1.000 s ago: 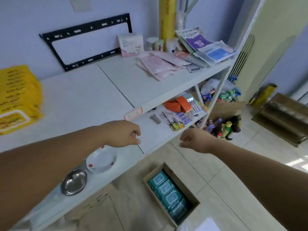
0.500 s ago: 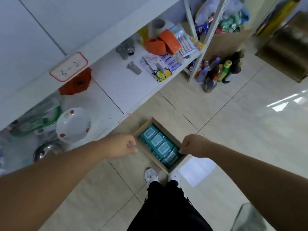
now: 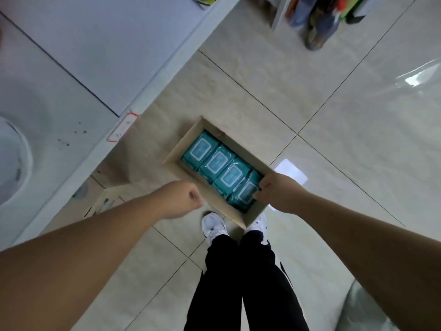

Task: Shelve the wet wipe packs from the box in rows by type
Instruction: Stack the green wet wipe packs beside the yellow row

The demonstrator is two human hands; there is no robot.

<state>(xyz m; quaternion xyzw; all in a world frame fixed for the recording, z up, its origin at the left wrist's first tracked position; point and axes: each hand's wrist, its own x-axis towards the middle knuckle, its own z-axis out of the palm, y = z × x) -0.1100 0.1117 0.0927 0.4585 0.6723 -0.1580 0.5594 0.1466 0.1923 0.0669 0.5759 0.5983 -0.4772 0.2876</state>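
An open cardboard box (image 3: 181,151) lies on the floor tiles just in front of my feet. It holds a row of several teal wet wipe packs (image 3: 216,162) with white-framed labels. My right hand (image 3: 278,193) reaches into the near end of the box, its fingers curling onto the nearest teal pack (image 3: 245,194). My left hand (image 3: 180,199) hovers beside the box's left wall, fingers curled, holding nothing.
A white shelf board (image 3: 95,51) with a red-edged label (image 3: 121,127) juts out at the upper left, above the box. A white bowl's rim (image 3: 14,161) shows at the far left. Bottles (image 3: 317,22) stand on the floor at the top right.
My view has tilted down from the shelves to the box at my feet. My right hand has dropped into the box onto the nearest pack; my left hand has come down beside it.
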